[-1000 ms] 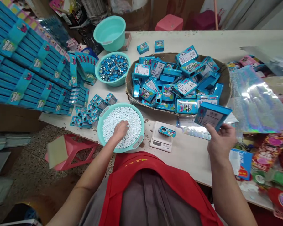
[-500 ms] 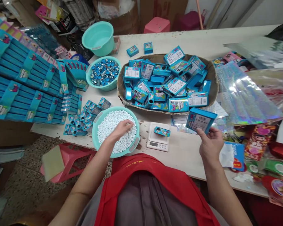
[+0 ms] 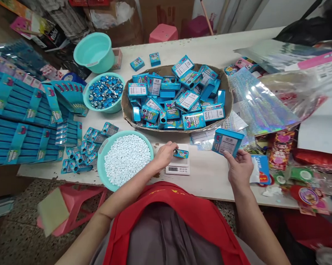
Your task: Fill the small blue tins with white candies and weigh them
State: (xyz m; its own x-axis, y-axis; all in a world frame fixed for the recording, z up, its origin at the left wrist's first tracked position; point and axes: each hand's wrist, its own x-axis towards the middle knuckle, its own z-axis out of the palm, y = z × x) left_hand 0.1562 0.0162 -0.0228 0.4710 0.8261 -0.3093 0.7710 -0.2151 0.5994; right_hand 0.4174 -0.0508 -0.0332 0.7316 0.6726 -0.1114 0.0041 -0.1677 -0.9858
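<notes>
My left hand (image 3: 166,155) is closed in a pinch at the round hole end of a small blue candy tin (image 3: 181,154). That tin stands on its narrow side on a white digital scale (image 3: 178,170). What the pinched fingers hold, if anything, is hidden. My right hand (image 3: 239,167) grips a larger flat blue tin (image 3: 228,141) by its lower edge, its white label side facing me. Beside my left forearm sits a turquoise basin (image 3: 102,162) with small white candies (image 3: 127,159).
A cardboard tray (image 3: 229,99) of blue tins stands behind the scale. Further left are a basin of metal caps (image 3: 105,92), another turquoise basin (image 3: 95,51), small tins (image 3: 83,151) and stacked blue packs (image 3: 22,121). Shiny plastic film (image 3: 262,99) and packets lie right.
My left hand has moved right, from the basin of white candies to the small tin on the scale. My right hand still holds the larger tin. The camera view has shifted.
</notes>
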